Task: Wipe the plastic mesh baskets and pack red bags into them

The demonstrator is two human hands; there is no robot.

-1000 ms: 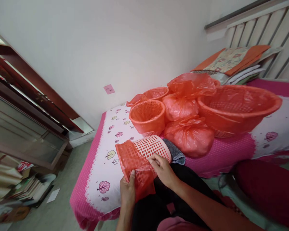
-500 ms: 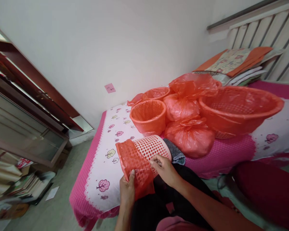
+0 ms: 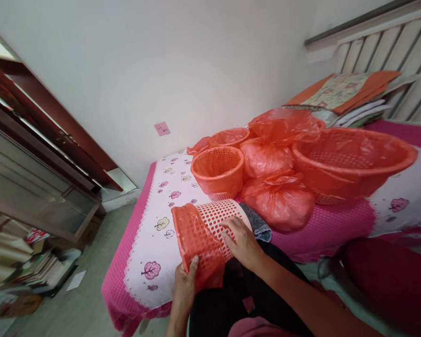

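So the perforated basket (image 3: 215,213) is tipped on its side at the near edge of the bed (image 3: 136,292), right by the person's lap, with a red plastic bag (image 3: 196,234) pulled over its left end. Left hand (image 3: 185,278) has its thumb pressed on the bag at the rim, pinning film to basket; the other fingers are mostly hidden behind. Right hand (image 3: 243,243) is loosely spread over the holey side, thumb apart from index, and I can't tell if the tips actually touch. I'd guess the basket's light and fairly stiff, so the rim's your best hold. The film looks thin, slippery and easy to snag or tear, so go flat-fingered, no nails.
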